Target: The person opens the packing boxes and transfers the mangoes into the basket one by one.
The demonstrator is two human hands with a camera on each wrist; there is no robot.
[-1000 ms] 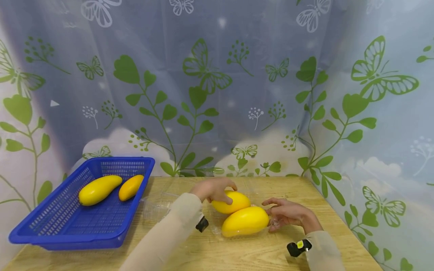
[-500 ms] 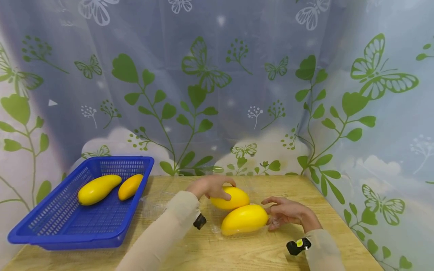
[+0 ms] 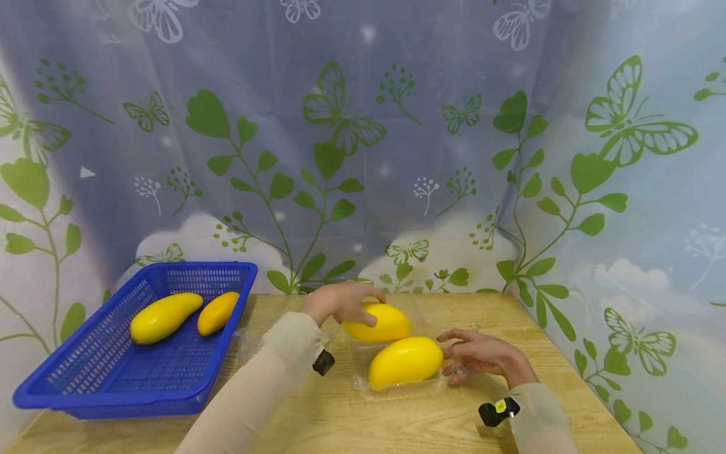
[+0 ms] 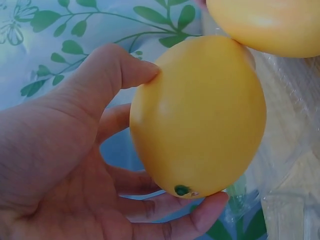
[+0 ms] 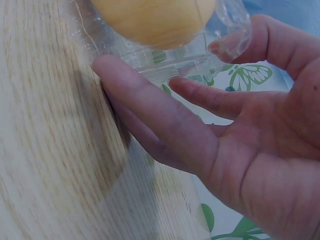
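Observation:
My left hand (image 3: 345, 302) grips a smooth yellow mango (image 3: 379, 323), thumb on the near side and fingers curled round the far side. In the left wrist view a small green spot marks the end of this mango (image 4: 200, 120). Just in front of it, a second yellow mango (image 3: 406, 362) lies in a clear plastic container (image 3: 422, 382). My right hand (image 3: 482, 354) holds the container's right end. The right wrist view shows fingers and thumb on either side of the clear plastic (image 5: 232, 22), with the mango's end above.
A blue plastic basket (image 3: 136, 378) on the left holds a long yellow mango (image 3: 164, 318) and a smaller orange-yellow one (image 3: 218, 313). More clear plastic (image 3: 255, 343) lies between basket and left sleeve. A patterned curtain (image 3: 363, 189) rises behind the wooden table (image 3: 363, 429).
My left hand has moved left and slightly away with its mango, widening the gap to the second mango. That second mango has shifted slightly left and away. My right hand is nearly still.

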